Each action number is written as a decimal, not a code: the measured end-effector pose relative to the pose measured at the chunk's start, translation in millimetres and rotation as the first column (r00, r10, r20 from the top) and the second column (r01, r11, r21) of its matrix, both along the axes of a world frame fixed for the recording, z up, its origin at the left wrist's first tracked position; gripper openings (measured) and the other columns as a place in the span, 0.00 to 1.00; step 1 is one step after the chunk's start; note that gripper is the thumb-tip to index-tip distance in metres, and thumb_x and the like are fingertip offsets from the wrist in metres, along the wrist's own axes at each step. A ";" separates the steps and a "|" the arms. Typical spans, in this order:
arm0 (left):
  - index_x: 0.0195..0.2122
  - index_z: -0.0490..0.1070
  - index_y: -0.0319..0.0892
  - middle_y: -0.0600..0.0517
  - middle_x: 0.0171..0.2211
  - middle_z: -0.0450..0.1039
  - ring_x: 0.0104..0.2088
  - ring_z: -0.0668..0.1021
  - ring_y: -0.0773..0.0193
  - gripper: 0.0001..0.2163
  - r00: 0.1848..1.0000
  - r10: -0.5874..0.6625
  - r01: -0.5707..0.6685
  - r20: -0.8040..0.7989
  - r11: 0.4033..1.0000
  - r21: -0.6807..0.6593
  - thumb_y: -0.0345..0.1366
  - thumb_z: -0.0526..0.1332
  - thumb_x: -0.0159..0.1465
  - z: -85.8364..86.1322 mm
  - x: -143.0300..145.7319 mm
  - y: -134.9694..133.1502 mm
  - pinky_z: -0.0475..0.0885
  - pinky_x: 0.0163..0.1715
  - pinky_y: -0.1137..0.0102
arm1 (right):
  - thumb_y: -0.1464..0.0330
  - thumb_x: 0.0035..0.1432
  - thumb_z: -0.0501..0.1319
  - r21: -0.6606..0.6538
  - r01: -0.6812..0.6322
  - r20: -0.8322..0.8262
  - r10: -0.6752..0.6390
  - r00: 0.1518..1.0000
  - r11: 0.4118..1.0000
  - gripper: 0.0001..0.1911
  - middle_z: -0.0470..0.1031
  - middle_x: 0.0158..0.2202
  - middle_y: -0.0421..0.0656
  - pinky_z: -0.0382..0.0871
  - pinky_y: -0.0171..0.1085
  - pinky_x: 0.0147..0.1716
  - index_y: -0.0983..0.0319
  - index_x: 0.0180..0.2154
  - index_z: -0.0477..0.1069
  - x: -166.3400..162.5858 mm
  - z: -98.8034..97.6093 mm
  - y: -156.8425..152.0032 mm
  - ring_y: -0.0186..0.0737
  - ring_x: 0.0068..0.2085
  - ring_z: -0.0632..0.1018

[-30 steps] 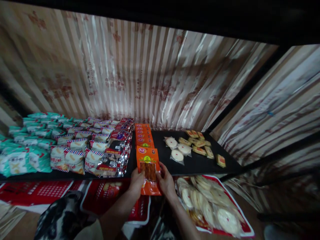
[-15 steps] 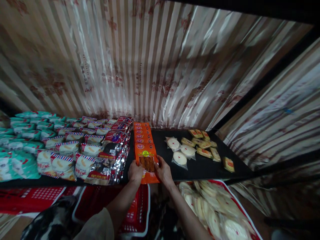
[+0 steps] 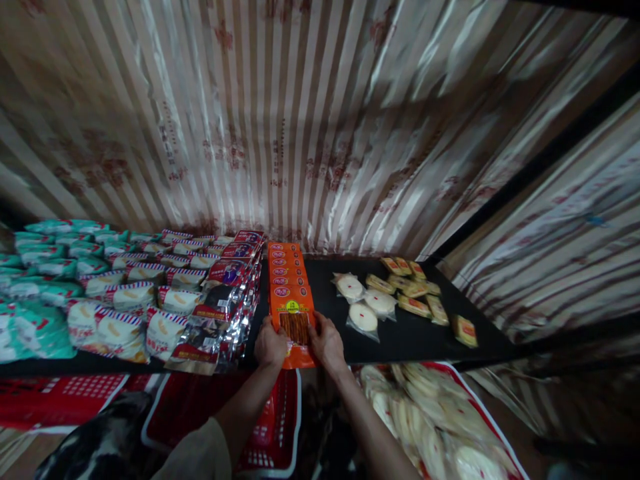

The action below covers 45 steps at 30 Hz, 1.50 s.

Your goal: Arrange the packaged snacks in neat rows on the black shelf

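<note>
An orange snack packet point(image 3: 294, 319) lies at the front of an overlapping row of matching packets point(image 3: 286, 265) on the black shelf point(image 3: 325, 287). Its clear window shows brown strips inside. My left hand point(image 3: 271, 343) grips the packet's left edge, and my right hand point(image 3: 327, 341) grips its right edge, fingers closed on both sides. Just left of the row stand dark red and silver packets point(image 3: 215, 313). Right of my right hand lie round white cakes in clear wrappers point(image 3: 363, 317).
White bread packets point(image 3: 117, 330) and green packets point(image 3: 43, 333) fill the shelf's left. Small yellow packets point(image 3: 413, 305) lie at the right. Below the front edge are a red basket point(image 3: 287, 427) and a crate of wrapped round cakes point(image 3: 425, 420). A striped sheet point(image 3: 250, 133) hangs behind.
Both hands stay on the front orange packet, almost still. The view has shifted slightly, so the goods on either side appear a little farther outward.
</note>
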<state>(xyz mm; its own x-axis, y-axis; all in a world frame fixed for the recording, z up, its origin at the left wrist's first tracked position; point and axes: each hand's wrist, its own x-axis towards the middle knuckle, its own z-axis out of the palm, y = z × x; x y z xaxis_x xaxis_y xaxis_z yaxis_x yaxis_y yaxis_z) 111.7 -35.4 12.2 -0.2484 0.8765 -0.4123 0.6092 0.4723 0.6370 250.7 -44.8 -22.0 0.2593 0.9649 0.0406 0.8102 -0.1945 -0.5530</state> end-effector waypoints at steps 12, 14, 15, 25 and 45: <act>0.58 0.57 0.42 0.43 0.45 0.74 0.46 0.75 0.55 0.23 1.000 -0.017 0.017 -0.011 1.000 0.023 0.35 0.52 0.61 -5.3 -2.2 -0.3 0.66 0.39 0.67 | 0.68 0.58 0.50 0.103 -0.064 0.271 0.034 0.962 0.993 0.21 0.65 0.53 0.52 0.63 0.41 0.51 0.65 0.52 0.67 -11.1 5.1 1.0 0.48 0.52 0.67; 0.61 0.54 0.44 0.43 0.47 0.73 0.45 0.76 0.55 0.25 0.999 -0.027 0.028 -0.027 0.999 0.044 0.35 0.52 0.61 -6.5 -2.0 -1.2 0.66 0.39 0.66 | 0.69 0.59 0.49 0.160 -0.139 0.286 0.089 0.954 0.977 0.21 0.62 0.56 0.52 0.60 0.43 0.54 0.66 0.52 0.66 -13.3 5.4 4.8 0.48 0.56 0.63; 0.62 0.52 0.45 0.44 0.48 0.73 0.44 0.76 0.54 0.26 0.999 -0.036 0.038 -0.035 0.998 0.053 0.35 0.52 0.61 -7.0 -1.8 -1.6 0.66 0.38 0.66 | 0.69 0.59 0.48 0.173 -0.177 0.284 0.123 0.951 0.969 0.21 0.62 0.57 0.52 0.58 0.44 0.56 0.67 0.53 0.66 -14.5 5.7 7.6 0.48 0.57 0.61; 0.58 0.60 0.50 0.46 0.49 0.71 0.44 0.75 0.57 0.22 0.985 -0.154 0.158 -0.076 0.986 0.058 0.35 0.53 0.62 -7.2 -6.5 0.0 0.67 0.38 0.68 | 0.57 0.60 0.51 -0.023 -0.247 0.258 0.244 0.935 0.969 0.29 0.53 0.64 0.49 0.50 0.48 0.59 0.63 0.59 0.58 -26.5 10.0 28.9 0.51 0.65 0.46; 0.48 0.70 0.45 0.48 0.42 0.69 0.39 0.75 0.62 0.15 0.973 -0.162 0.207 -0.162 0.924 0.322 0.33 0.49 0.63 2.1 -13.4 -37.1 0.68 0.36 0.70 | 0.61 0.58 0.52 0.309 -0.268 0.177 0.222 0.959 0.912 0.21 0.60 0.59 0.54 0.55 0.52 0.55 0.65 0.51 0.65 -36.1 10.4 19.3 0.52 0.61 0.57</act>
<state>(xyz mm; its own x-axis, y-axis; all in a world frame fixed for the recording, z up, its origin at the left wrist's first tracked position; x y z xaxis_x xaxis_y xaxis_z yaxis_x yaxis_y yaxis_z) 98.3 -72.6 14.3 -0.1003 0.9930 -0.0619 0.7533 0.1165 0.6473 214.6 -25.5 -11.5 -0.0137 0.9240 0.3822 0.8806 0.1922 -0.4331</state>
